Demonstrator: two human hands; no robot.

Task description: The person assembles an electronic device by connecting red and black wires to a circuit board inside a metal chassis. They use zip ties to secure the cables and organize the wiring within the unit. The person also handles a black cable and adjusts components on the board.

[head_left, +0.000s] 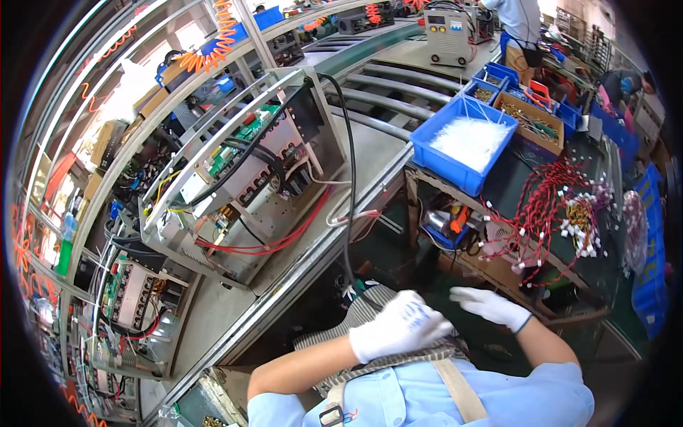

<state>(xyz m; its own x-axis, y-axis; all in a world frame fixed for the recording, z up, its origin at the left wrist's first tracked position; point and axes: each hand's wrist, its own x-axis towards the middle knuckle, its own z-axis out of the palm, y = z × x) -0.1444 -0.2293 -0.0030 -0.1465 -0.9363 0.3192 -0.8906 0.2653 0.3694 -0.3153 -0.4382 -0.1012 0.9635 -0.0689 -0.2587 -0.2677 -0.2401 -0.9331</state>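
My left hand (402,327), in a white glove, is closed in front of my apron; what it holds, if anything, is hidden. To its right, my right hand (491,307), also gloved in white, has its fingers stretched out and nothing visible in them. A black cable (348,185) runs from the top of an open metal machine chassis (235,192) down over the bench edge, its lower end close to my left hand. Inside the chassis are green circuit boards (260,121), black components and red wires (284,240).
On the right-hand bench stand a blue bin (462,171) of white strips and a cardboard box (533,117) of small metal parts. Red wire harnesses (541,206) lie beside them. Conveyor rollers (388,103) run behind the chassis. A person (518,28) stands far off.
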